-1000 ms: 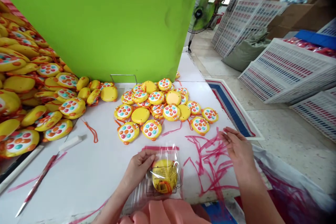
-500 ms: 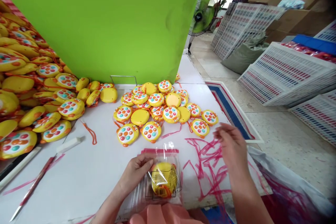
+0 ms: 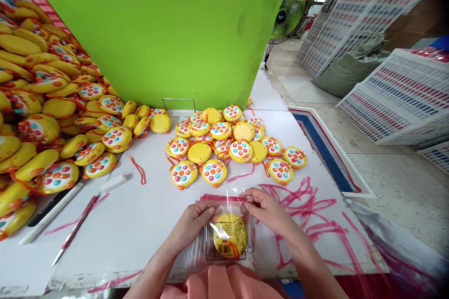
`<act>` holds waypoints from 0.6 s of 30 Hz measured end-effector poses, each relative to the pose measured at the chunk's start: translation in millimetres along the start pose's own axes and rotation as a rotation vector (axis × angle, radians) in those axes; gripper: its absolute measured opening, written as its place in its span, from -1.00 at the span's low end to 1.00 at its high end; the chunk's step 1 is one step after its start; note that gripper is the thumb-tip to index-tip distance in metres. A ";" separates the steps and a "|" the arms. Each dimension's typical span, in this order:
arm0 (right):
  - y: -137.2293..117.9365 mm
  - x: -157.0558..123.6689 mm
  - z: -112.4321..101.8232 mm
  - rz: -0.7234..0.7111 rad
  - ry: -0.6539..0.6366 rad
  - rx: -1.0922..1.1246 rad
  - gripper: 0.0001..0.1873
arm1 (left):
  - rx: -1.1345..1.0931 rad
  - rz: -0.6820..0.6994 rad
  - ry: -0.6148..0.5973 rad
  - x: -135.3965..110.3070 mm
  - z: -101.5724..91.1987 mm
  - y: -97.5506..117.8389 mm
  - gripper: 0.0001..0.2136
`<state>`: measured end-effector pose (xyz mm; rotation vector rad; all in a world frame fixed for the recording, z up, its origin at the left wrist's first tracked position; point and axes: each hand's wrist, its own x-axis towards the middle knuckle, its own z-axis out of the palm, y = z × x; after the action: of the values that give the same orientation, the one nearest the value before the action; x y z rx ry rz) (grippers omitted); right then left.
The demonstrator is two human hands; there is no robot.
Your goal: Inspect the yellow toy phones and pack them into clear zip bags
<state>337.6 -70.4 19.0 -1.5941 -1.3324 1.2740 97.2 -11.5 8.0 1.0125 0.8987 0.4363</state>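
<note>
A clear plastic bag with a pink top strip lies at the table's front edge, with a yellow toy and its orange cord inside. My left hand pinches the bag's upper left side between thumb and fingers. At the upper right corner, my right hand is closed on the same bag. More clear bags seem to lie beneath it. Just beyond are several loose yellow toys with white faces and coloured buttons, some turned face down.
A large heap of the same toys fills the left side beside a green panel. A craft knife, a white block and an orange cord loop lie at left. Pink strips are strewn at right.
My right hand has come left from above the pink strips to the bag's upper right corner and closed on it. My left hand still grips the bag. The view has shifted slightly.
</note>
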 end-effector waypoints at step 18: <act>1.0 -10.3 -26.0 0.067 0.076 -0.032 -0.69 | 0.046 0.048 -0.127 -11.5 -7.5 16.8 -0.74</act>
<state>362.8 -78.6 27.9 -1.7054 -1.2679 1.2245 85.8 -7.1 25.9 1.0933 0.7744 0.3890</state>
